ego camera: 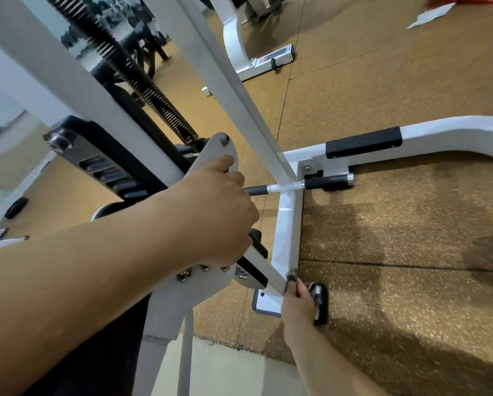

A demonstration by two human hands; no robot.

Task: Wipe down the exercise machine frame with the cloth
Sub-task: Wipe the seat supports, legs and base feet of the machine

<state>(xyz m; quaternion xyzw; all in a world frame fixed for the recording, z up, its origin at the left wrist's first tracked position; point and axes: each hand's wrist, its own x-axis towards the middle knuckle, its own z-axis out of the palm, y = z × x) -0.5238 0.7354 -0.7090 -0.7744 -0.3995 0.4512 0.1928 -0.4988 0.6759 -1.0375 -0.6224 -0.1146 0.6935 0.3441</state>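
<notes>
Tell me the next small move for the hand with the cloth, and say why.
Probably slide the right hand, pinching the cloth at the low end of the slanted white bar, up along that bar toward the left hand, which grips it higher up. The cloth sits at the bar's very end, so the stretch above looks next to wipe.

No wording can be read. A white label (274,56) on the far machine's base (233,41) carries barcode-like stripes and a red patch, its print too small to make out. A faint mark (286,209) on the exercise machine frame (288,232) is blurred.
</notes>
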